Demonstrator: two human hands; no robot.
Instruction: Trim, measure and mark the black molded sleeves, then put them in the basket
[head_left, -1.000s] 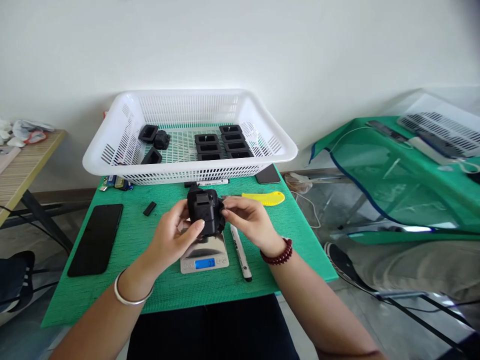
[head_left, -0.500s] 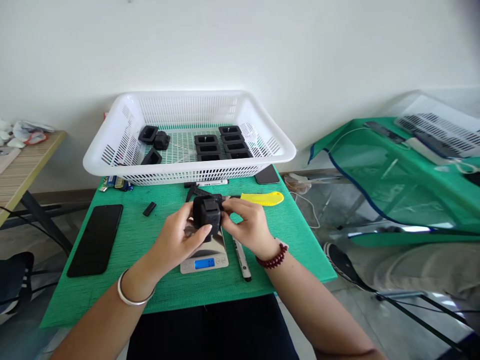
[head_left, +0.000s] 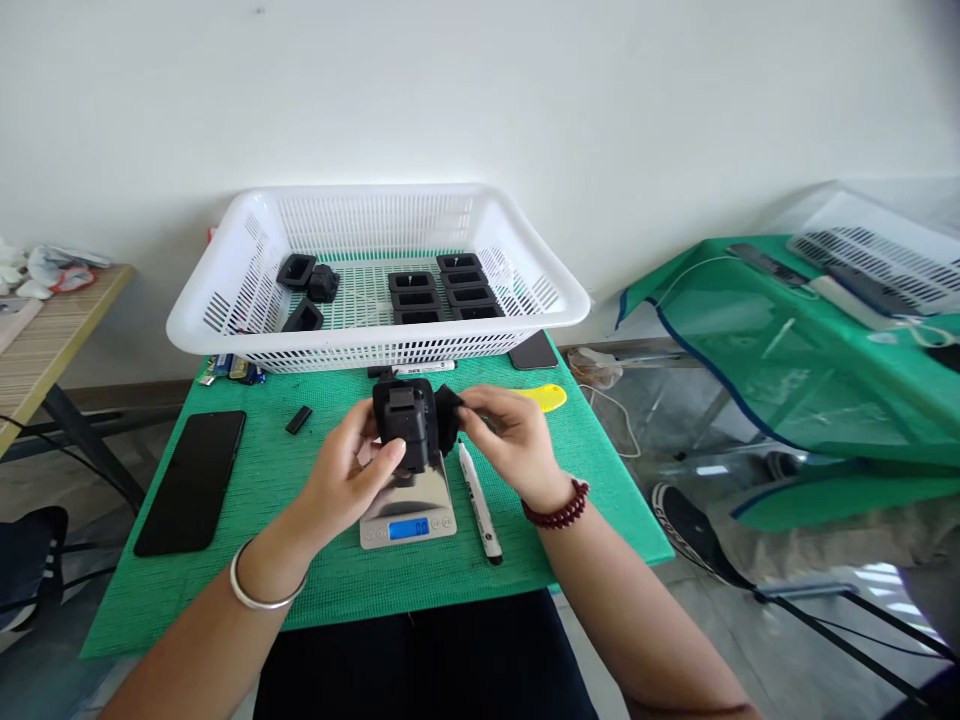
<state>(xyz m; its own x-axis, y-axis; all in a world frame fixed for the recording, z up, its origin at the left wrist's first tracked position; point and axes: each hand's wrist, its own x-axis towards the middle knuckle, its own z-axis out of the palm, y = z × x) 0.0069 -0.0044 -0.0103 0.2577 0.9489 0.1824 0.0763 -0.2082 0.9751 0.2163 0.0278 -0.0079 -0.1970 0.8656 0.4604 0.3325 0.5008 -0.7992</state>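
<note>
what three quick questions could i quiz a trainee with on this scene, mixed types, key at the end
1. True or false: the scale lies between the large phone and the nearer marker.

2. Multiple choice: what is the left hand holding?
(a) the large phone
(b) a black part
(c) the nearer marker

3. Short answer: which wrist wears the dark red beads?

Key: 1 true; 2 (b); 3 the right.

More black flap [head_left: 448, 420] now visible
</note>
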